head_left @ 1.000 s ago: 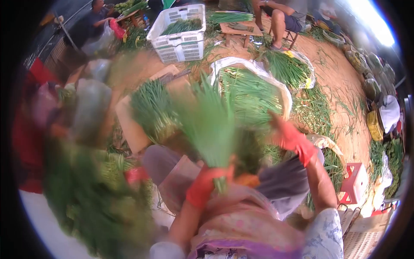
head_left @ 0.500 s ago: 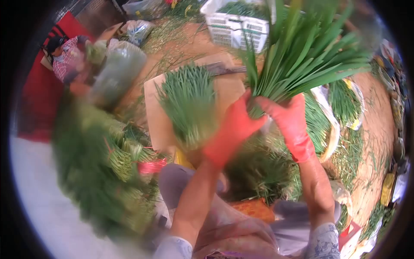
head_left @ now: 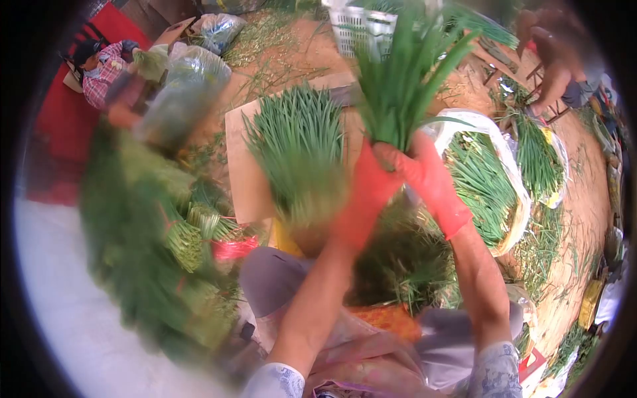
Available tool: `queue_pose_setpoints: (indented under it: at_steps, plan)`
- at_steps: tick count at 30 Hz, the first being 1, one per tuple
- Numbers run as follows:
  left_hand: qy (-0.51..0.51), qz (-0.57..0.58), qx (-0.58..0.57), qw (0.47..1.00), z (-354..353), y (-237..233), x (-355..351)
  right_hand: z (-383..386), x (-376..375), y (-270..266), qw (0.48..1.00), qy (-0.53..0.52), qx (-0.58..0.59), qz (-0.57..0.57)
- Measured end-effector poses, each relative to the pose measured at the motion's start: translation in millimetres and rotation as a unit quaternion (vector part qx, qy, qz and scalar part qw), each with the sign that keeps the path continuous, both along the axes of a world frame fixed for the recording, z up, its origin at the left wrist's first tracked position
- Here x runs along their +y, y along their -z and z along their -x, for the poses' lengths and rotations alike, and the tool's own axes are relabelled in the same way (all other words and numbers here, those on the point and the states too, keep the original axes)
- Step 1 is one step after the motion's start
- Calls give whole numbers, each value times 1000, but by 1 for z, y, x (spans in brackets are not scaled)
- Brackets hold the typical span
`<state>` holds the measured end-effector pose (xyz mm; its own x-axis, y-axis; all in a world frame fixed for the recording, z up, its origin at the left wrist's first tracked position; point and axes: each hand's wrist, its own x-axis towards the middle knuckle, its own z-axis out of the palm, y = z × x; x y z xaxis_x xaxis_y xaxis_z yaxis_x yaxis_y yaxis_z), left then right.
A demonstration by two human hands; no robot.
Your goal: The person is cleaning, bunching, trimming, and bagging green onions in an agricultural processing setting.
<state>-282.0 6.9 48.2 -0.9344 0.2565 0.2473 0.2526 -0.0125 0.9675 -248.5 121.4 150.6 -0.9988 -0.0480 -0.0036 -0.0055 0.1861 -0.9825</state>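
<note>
Both hands wear red-orange gloves and grip one upright bunch of garlic chives by its lower end. My left hand is wrapped round the base from the left, its edge blurred. From the right, my right hand closes on the same base, its thumb near the other hand. Left of them, a pile of chives lies on a tan board, roots toward me and partly blurred. Part of a dark flat blade shows at the board's far edge, behind the bunch.
A white-edged sack of chives stands on the right. Tied bundles and a red string roll lie on the left. A white crate is at the back. One person sits back left; another person bends at back right.
The held bunch has shifted left and its spread leaves have drawn together into a narrower, more upright fan. Both hands stay on its base. The person at back right has come into view.
</note>
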Motion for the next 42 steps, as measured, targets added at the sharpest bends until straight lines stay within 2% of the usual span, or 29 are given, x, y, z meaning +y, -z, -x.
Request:
queue_pose_setpoints:
  at_steps: [1, 3, 4, 5, 6, 8, 9, 12, 13, 14, 15, 18, 19, 24, 26, 28, 29, 32, 34, 35, 38, 40, 42]
  plan:
    - [42, -34, 19, 998, -5, -23, -4, -11, -7, -19, 998, -21, 29, -59]
    - [56, -158, -146, 975, -43, -22, -28, -25, -15, -37, 984, -69, 54, -156]
    - [56, -151, -169, 972, -59, -25, -44, -37, -20, -45, 973, -91, 60, -203]
    - [56, -145, -193, 969, -76, -28, -59, -51, -27, -53, 987, -125, 56, -81]
    - [43, -75, -151, 985, -88, -39, -81, -70, -32, -63, 988, -112, 58, -86]
    - [36, -35, -68, 996, -113, -54, -105, -108, -46, -88, 989, -88, 71, -95]
    - [44, -65, -26, 997, -123, -59, -113, -121, -52, -92, 990, -122, 25, -64]
    - [27, -168, -28, 985, -157, -79, -135, -162, -81, -70, 978, -187, -84, -45]
    - [10, -278, -133, 951, -168, -82, -132, -178, -94, -56, 983, -167, -48, -57]
    - [-5, -381, -237, 894, -175, -85, -132, -186, -104, -40, 984, -146, -50, -88]
    - [-1, -308, -265, 914, -181, -94, -137, -195, -113, -24, 984, -125, -53, -118]
    - [67, -391, -265, 879, -190, -58, -143, -207, -129, 1, 990, -88, -84, -76]
    - [68, -395, -278, 873, -192, -54, -143, -208, -130, 8, 985, -87, -82, -122]
    - [-11, -262, -239, 935, -167, -32, -139, -199, -142, 2, 988, -36, -63, -138]
    - [-22, -240, -245, 939, -160, -46, -146, -191, -153, -20, 990, -20, -54, -128]
    - [-5, -259, -274, 926, -154, -93, -165, -178, -158, -48, 991, -6, -67, -118]
    - [22, -262, -256, 930, -145, -91, -168, -170, -162, -56, 992, 1, -56, -113]
    - [70, -280, -237, 928, -123, -90, -175, -129, -142, -33, 990, -51, -124, -33]
    - [107, -285, -226, 925, -111, -82, -182, -127, -152, -45, 984, -67, -154, 56]
    - [133, -275, -166, 938, -104, -53, -179, -126, -151, -42, 978, -95, -159, 97]
    - [190, -206, -112, 953, -113, -36, -181, -130, -149, -24, 955, -143, -192, 173]
    - [230, -216, -145, 938, -130, -66, -193, -136, -148, -8, 932, -177, -212, 233]
    - [251, -248, -198, 915, -142, -82, -197, -139, -141, 9, 923, -234, -221, 208]
